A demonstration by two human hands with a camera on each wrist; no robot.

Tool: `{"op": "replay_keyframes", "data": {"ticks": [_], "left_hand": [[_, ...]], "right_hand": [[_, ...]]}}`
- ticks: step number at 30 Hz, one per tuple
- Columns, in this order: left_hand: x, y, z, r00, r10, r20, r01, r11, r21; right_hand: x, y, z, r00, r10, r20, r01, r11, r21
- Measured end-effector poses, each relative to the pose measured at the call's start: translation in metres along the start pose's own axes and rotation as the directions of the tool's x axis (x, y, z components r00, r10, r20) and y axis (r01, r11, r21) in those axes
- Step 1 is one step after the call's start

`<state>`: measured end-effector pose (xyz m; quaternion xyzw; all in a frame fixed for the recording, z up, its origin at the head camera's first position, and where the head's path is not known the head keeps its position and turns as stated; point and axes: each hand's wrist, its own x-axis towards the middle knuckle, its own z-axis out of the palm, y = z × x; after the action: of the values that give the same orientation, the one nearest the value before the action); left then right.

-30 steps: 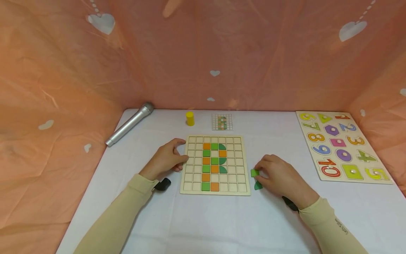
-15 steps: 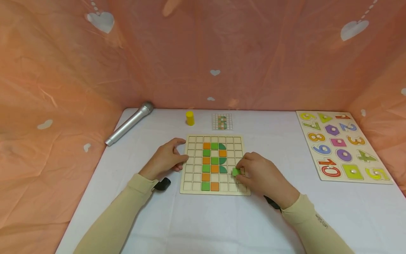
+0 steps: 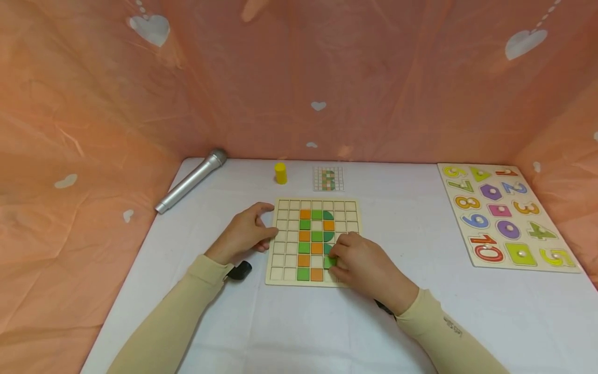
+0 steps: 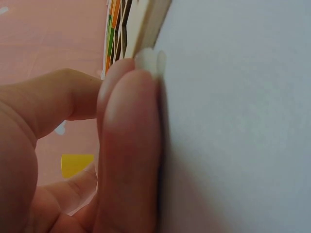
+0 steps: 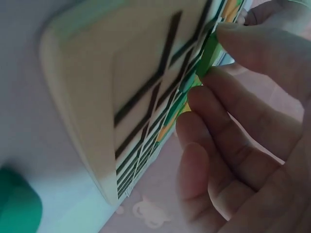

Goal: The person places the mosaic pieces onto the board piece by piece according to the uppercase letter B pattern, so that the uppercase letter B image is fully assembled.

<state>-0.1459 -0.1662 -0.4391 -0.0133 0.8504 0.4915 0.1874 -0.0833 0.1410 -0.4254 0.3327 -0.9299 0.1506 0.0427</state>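
Observation:
In the head view, a wooden grid board (image 3: 284, 259) lies flat, with orange, green and dark green pieces in several cells. My left hand (image 3: 240, 235) rests at its left edge, thumb and index finger spread apart along the rim; in the left wrist view fingertips (image 4: 131, 104) meet the board's side (image 4: 148, 24). My right hand (image 3: 366, 265) is over the lower right of the board. Between thumb and index finger it pinches a green square tile (image 5: 209, 56), just below a dark green curved piece (image 3: 327, 249). The hand covers part of the lower right cells.
A small pattern card (image 3: 328, 179) and a yellow cylinder (image 3: 281, 173) stand beyond the board. A silver microphone (image 3: 191, 182) lies back left, a number puzzle board (image 3: 509, 218) at right. A dark green piece (image 5: 19, 204) lies on the table beside the board.
My right hand has picked the green square tile up from the table right of the board and carried it left over the grid. My left hand has stayed put.

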Motion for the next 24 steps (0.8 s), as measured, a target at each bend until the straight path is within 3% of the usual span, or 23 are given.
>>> {"op": "replay_keyframes", "data": {"ticks": [24], "left_hand": [[0.0033,-0.0016,0.0001,1.000,-0.013,0.004,0.013,1.000,0.003]], "right_hand": [[0.0007,-0.0020,0.0027,1.000,0.024,-0.002,-0.024,0.999,-0.039]]}}
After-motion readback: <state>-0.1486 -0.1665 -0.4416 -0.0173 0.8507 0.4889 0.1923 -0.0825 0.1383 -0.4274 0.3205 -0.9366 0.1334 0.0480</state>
